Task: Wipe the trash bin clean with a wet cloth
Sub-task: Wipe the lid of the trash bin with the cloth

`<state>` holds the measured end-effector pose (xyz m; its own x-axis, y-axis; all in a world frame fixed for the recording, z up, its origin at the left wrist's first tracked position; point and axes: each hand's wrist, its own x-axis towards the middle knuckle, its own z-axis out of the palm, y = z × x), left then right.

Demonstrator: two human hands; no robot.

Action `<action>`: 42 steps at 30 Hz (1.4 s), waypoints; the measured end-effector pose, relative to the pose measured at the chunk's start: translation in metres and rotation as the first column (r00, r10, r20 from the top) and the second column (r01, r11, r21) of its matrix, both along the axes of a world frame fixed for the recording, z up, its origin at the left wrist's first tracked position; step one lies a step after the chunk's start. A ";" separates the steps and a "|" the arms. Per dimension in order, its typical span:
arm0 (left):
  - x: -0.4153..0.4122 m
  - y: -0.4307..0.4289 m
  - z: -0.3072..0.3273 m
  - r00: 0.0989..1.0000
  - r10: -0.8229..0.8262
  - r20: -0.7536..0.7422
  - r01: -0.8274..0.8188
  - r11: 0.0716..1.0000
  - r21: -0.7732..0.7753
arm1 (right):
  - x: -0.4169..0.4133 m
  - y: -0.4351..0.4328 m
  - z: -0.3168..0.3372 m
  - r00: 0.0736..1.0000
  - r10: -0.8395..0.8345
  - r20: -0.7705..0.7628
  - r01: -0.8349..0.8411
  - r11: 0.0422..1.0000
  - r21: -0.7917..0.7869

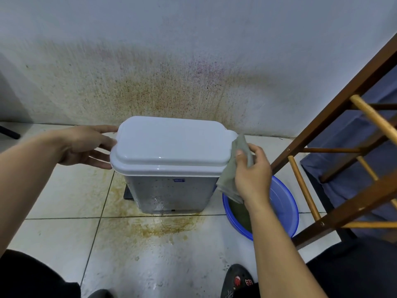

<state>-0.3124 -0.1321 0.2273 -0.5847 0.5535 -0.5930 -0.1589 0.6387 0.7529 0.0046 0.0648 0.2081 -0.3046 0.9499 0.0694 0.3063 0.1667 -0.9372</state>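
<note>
A white trash bin (169, 190) with a shut white lid (171, 145) stands on the tiled floor against the stained wall. My left hand (86, 145) rests against the lid's left end with straight fingers. My right hand (252, 173) grips a grey-green wet cloth (236, 166) and holds it against the bin's right end, just under the lid's edge. The bin's front face shows spots and water drops.
A blue basin (287, 209) with dark water sits on the floor right of the bin, under my right wrist. A wooden rack (335, 151) leans at the right. Yellow-brown stains (159, 226) cover the tiles before the bin. My black shoe (238, 282) is at the bottom.
</note>
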 end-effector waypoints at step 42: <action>0.003 0.003 0.000 0.999 -0.051 0.019 0.051 0.999 0.012 | -0.123 -0.133 -0.001 0.719 0.314 0.620 -0.694 0.356 0.625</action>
